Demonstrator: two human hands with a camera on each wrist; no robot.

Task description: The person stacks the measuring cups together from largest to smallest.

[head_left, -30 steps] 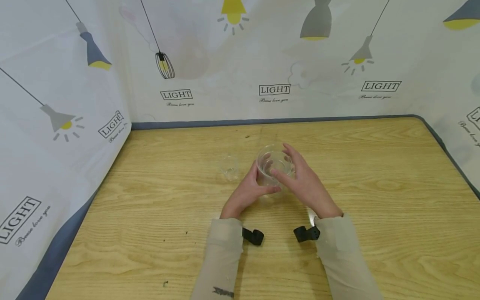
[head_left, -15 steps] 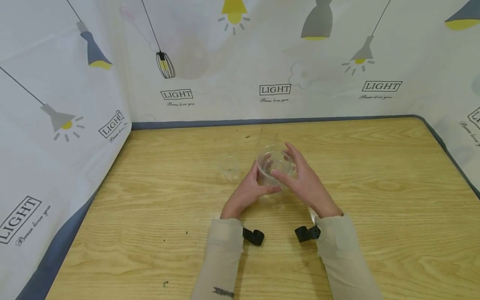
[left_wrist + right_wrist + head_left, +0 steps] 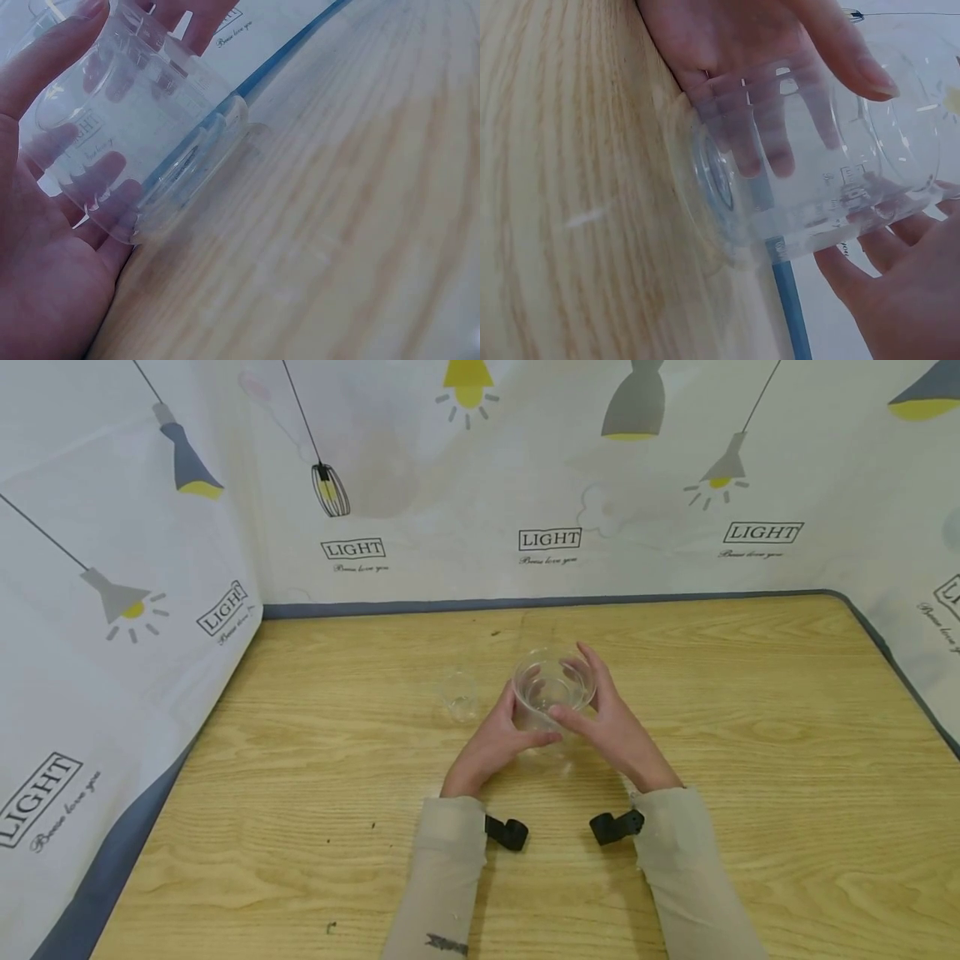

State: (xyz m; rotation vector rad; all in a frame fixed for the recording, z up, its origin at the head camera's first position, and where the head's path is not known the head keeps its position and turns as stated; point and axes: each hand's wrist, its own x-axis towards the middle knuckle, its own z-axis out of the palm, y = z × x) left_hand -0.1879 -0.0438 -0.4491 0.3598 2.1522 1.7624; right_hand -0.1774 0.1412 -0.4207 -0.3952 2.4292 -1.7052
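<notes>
A clear round plastic cup (image 3: 542, 689) stands upright on the wooden table between both hands. My left hand (image 3: 497, 745) holds its left side low down, thumb in front and fingers behind. On the other side my right hand (image 3: 621, 731) holds it near the top, with the thumb at the front of the rim and the fingers along the far right side. Through the see-through wall (image 3: 780, 142) the right fingertips show in the right wrist view. Whether another cup is nested inside, I cannot tell. Left of the hands is a smaller clear cup (image 3: 460, 697).
The wooden table (image 3: 300, 760) reaches back to a blue edge (image 3: 420, 607) below a white sheet (image 3: 450, 502) printed with lamps. A black wrist camera (image 3: 508, 833) sits at the left sleeve and another black camera (image 3: 615, 827) at the right.
My right hand has shifted slightly to the right, and its thumb has drawn back a little toward the near rim, showing more of the rim. My left hand and the small cup have stayed put.
</notes>
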